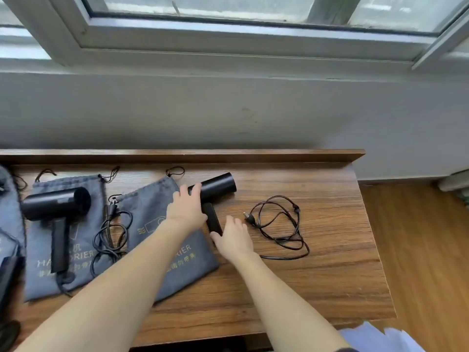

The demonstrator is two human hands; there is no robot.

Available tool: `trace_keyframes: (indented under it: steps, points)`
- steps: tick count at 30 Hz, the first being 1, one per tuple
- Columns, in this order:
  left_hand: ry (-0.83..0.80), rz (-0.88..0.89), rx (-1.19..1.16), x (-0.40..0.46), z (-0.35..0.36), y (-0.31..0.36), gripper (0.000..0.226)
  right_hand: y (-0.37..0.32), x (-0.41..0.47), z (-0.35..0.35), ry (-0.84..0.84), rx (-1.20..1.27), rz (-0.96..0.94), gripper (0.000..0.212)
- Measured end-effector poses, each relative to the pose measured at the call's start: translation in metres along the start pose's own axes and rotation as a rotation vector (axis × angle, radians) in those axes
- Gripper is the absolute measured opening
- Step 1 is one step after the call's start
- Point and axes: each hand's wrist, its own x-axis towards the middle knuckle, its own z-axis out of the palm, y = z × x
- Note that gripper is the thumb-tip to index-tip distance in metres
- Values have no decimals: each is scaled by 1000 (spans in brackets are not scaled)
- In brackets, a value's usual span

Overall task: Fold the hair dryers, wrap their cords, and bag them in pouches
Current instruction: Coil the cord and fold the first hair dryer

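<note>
- Head view, far left edge of the frame: a grey pouch (9, 207) and a dark object below it are cut off by the border; what they hold cannot be told.
- Left of centre, a black hair dryer (54, 207) lies unfolded on a second grey pouch (40, 252), handle standing out from the barrel, its cord (109, 240) in a loose tangle just beside it. Nothing here is folded, wrapped or bagged.
- Centre, a third pouch (149, 217) lies flat on the wooden table (317, 288), apparently empty, under the person's left forearm.
- Left hand (186, 208) rests on the rear of the second hair dryer (215, 189), fingers curved over the barrel; whether they clasp it firmly cannot be told.
- Right hand (234, 237) reaches the lower end of that dryer's handle, fingers lightly curved, thumb touching the handle tip; a full grip is not shown.
- Right of centre, this dryer's cord (279, 224) sprawls in loose loops, plug lying near the right hand.
- Judged from the layout, the job stands at its first step: folding this handle looks imminent, with cord-wrapping and bagging of every visible dryer left to do.
</note>
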Motion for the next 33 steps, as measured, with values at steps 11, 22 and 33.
trace_keyframes:
  steps: [11, 22, 33]
  points:
    - [27, 0, 52, 50, 11, -24, 74, -4, 37, 26, -37, 64, -8, 60]
    - [272, 45, -519, -10, -17, -58, 68, -21, 1, 51, 198, 255, -115, 58]
    - [501, -1, -715, -85, 3, -192, 69, -93, -34, 160, 267, 228, -348, 56]
